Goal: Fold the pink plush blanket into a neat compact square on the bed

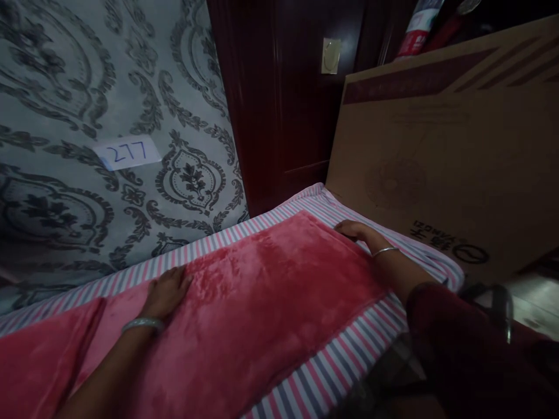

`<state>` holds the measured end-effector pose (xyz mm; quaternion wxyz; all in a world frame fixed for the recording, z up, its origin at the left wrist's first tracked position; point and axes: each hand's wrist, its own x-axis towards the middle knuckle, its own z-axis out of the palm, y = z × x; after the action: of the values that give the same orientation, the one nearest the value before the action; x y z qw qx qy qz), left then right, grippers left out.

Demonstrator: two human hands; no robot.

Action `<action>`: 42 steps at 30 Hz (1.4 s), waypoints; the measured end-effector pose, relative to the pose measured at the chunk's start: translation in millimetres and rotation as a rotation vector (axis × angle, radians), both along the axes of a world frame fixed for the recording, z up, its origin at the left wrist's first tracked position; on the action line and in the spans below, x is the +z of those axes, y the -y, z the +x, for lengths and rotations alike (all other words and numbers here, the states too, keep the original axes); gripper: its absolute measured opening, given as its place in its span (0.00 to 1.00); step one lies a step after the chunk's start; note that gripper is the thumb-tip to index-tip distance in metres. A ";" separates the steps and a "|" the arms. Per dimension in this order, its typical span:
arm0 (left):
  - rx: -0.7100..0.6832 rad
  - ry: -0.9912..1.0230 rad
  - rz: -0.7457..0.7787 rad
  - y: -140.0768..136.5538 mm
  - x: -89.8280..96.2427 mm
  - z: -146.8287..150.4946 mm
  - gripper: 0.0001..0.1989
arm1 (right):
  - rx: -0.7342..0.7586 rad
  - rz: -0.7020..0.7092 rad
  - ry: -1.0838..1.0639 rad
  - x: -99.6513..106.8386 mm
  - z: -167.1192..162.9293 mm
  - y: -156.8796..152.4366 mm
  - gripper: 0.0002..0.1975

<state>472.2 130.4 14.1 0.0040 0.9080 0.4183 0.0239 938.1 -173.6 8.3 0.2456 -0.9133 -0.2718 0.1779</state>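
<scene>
At the left end, the red plush cloth (271, 297) seems still doubled over, then the left hand (166, 294) lies on it, grip apart, where it is already flat atop the striped sheet (323, 375), and the right hand (353, 229) touches its right edge, grip impossible to tell.

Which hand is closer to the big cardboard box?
Right. The right hand is at the red blanket's end edge, beside the cardboard box but apart from it. The left hand rests farther back on the blanket, by the wallpapered wall.
</scene>
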 end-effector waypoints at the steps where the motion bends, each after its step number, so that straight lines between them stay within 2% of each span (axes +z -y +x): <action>1: -0.018 0.005 0.016 -5.8 -1.6 4.9 0.29 | 0.029 -0.002 -0.037 1.6 1.6 -2.9 0.07; 4: -0.051 -0.006 0.081 -20.5 -4.8 15.6 0.26 | 0.123 0.044 -0.207 4.9 6.2 -15.5 0.12; 7: -0.079 -0.005 0.074 -31.1 -3.0 21.8 0.27 | 0.137 0.143 -0.309 3.6 11.9 -34.3 0.20; 10: -0.090 0.044 -0.027 -38.3 0.8 25.6 0.26 | 0.093 0.190 -0.265 -1.8 19.7 -58.5 0.26; 13: -0.069 0.008 -0.107 -43.4 2.1 29.1 0.25 | 0.071 0.176 -0.176 -8.3 28.7 -84.0 0.31; 15: -0.067 -0.042 -0.102 -46.3 0.6 31.4 0.24 | 0.049 0.159 -0.104 -13.2 34.1 -97.0 0.29; 20: -0.014 -0.006 -0.042 -49.1 -8.7 34.1 0.21 | -0.011 0.171 0.034 -31.7 42.7 -103.1 0.10; 26: 0.011 0.026 -0.037 -48.6 -15.7 31.9 0.22 | -0.053 0.262 0.157 -50.1 49.4 -100.3 0.11; 33: -0.007 0.020 -0.138 -50.6 -10.6 27.2 0.24 | -0.017 0.331 0.101 -41.6 46.8 -95.4 0.13; 37: 0.005 0.030 -0.190 -49.0 -7.1 27.1 0.24 | 0.007 0.246 0.043 -37.9 38.9 -92.8 0.09; 42: 0.030 0.001 -0.201 -53.2 -11.3 27.9 0.24 | -0.068 0.184 0.171 -39.8 36.8 -101.6 0.09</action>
<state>500.2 183.6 2.8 0.0951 0.8966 0.4320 -0.0178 974.9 -72.0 -31.5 0.3101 -0.9075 -0.2758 0.0654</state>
